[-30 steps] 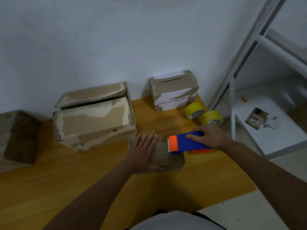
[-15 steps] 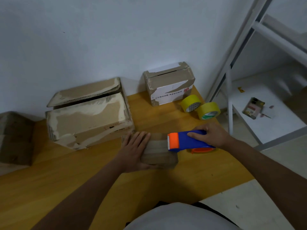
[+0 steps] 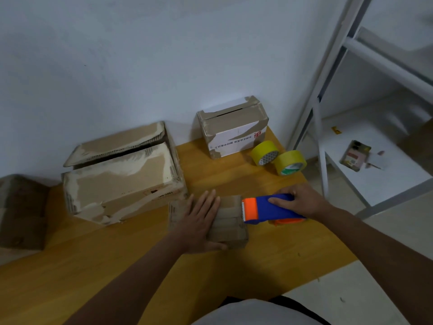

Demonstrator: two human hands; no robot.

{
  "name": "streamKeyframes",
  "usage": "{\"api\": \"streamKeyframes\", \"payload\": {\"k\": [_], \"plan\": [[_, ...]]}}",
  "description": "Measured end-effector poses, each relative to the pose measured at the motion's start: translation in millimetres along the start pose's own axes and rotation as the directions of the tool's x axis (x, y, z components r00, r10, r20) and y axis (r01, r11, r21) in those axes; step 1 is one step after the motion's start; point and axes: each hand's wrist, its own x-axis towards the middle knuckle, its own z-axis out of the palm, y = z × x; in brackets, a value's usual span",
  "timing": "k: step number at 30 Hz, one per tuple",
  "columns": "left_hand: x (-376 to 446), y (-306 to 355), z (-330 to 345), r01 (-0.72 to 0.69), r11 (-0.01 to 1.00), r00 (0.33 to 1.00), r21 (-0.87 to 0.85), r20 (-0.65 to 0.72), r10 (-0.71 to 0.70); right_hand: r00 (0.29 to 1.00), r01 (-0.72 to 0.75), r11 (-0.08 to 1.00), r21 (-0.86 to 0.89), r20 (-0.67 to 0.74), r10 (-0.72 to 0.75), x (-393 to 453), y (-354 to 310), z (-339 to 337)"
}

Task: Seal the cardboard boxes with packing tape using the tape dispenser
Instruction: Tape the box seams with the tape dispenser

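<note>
A small flat cardboard box [image 3: 230, 221] lies on the wooden table [image 3: 140, 266] in front of me. My left hand [image 3: 199, 219] presses flat on its top with straight fingers. My right hand [image 3: 297, 202] grips a blue tape dispenser [image 3: 269, 208] with an orange front and a toothed blade. The dispenser's front end sits at the right edge of the small box.
A large worn box [image 3: 119, 184] with a raised flap stands at the left. A smaller printed box [image 3: 232, 132] stands by the wall, with two yellow tape rolls [image 3: 278, 157] beside it. A dark box [image 3: 21, 212] is far left. A white metal rack [image 3: 328, 113] stands right.
The dispenser has stayed at the small box's right edge and my left hand stays flat on top. Only the camera view has shifted slightly.
</note>
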Motion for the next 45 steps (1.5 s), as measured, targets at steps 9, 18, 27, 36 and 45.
{"api": "streamKeyframes", "payload": {"k": [9, 18, 27, 36, 45], "plan": [[1, 7, 8, -0.046, 0.999, 0.998, -0.006, -0.045, 0.046, 1.000, -0.003, 0.999, 0.035, 0.020, 0.003, -3, -12, 28], [-15, -1, 8, 0.028, 1.000, 1.000, -0.012, 0.005, -0.028, 1.000, 0.002, 0.997, 0.075, -0.019, 0.000, -7, -22, 65], [-18, -5, 14, 0.011, 0.997, 0.997, -0.077, -0.081, -0.018, 1.000, 0.014, 0.990, 0.139, -0.014, -0.012, -15, -17, 59], [-19, -3, 12, 0.016, 0.998, 0.998, -0.059, -0.062, -0.020, 0.998, -0.014, 0.987, 0.163, -0.059, 0.024, -45, 17, 44], [-19, -3, 12, -0.002, 0.997, 0.995, -0.076, -0.099, -0.005, 0.996, -0.063, 0.998, 0.021, -0.058, 0.064, -53, 25, 41]]}}
